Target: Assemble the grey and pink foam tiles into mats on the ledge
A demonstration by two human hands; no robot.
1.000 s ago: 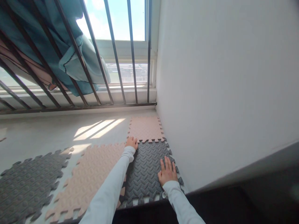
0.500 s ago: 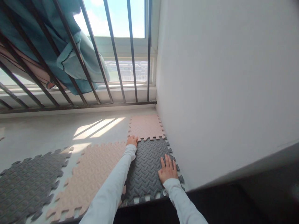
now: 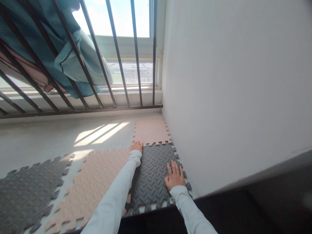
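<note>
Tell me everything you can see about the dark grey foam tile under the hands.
The dark grey tile is a square foam mat with raised chevron tread and jigsaw-toothed edges, lying flat beside the white wall. Its far edge meets a pink tile; a second pink tile borders its left. The right hand lies flat on it; the left hand is at its far left corner.

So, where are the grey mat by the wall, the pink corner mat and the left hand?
grey mat by the wall [image 3: 156, 169]: head view, bare middle of its top.
pink corner mat [image 3: 151, 130]: head view, middle of its top.
left hand [image 3: 136, 146]: head view, its back.
</note>
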